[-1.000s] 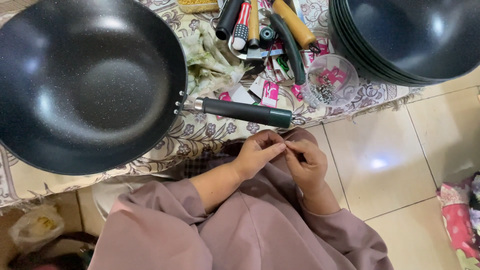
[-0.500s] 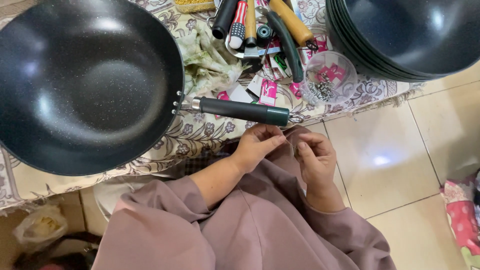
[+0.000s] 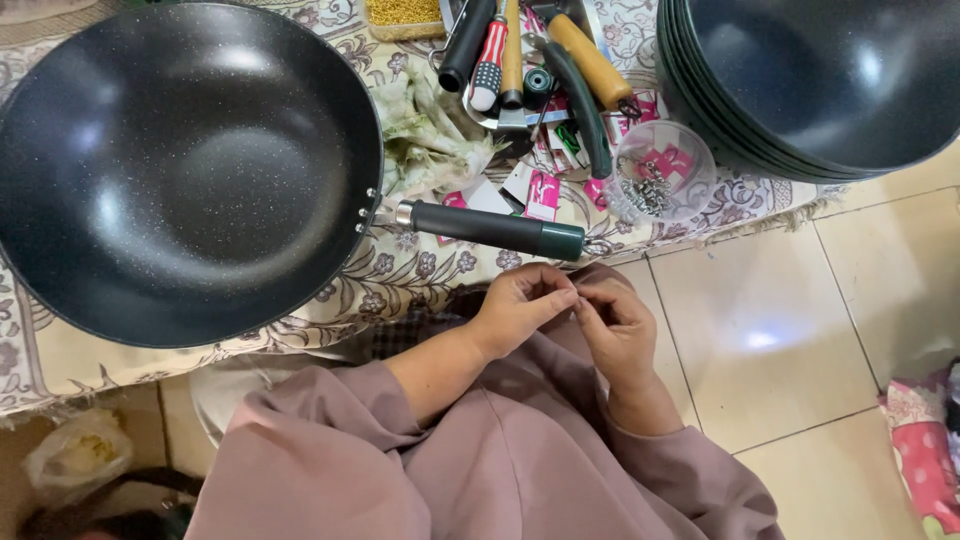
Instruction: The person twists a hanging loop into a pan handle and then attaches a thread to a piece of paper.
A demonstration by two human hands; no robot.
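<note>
Black wok (image 3: 185, 170) flat on the cloth-covered surface (image 3: 400, 275), same spot as a second ago. Handle (image 3: 490, 228), dark with a green end cap, pointing right, just beyond the hands but not touched.

Barely any change over the last second:
- Left hand (image 3: 520, 305) and right hand (image 3: 615, 335) still together over the lap, above the mauve sleeves (image 3: 480, 450).
- Both narrow, fingertips (image 3: 568, 297) pinched and meeting tip to tip.
- Whatever sits in the pinch: too small to tell, possibly nothing visible at all.
- Right hand turned in slightly, fingers curled tighter than half a second ago. Otherwise only small camera drift.

Around it:
- Clear plastic cup (image 3: 660, 170) with small metal bits inside, on the surface beyond the hands, untouched.
- Tool pile (image 3: 540, 60) further back: striped screwdriver, wooden-handled tool, pliers. None moved.
- Stack of dark pans (image 3: 820, 80) at top right, well apart from the hands.
- Crumpled pale cloth (image 3: 425, 135) between the wok and the tools.

Judgement: still fine fingertip work over the lap, nothing carried to the wok or its handle yet.
</note>
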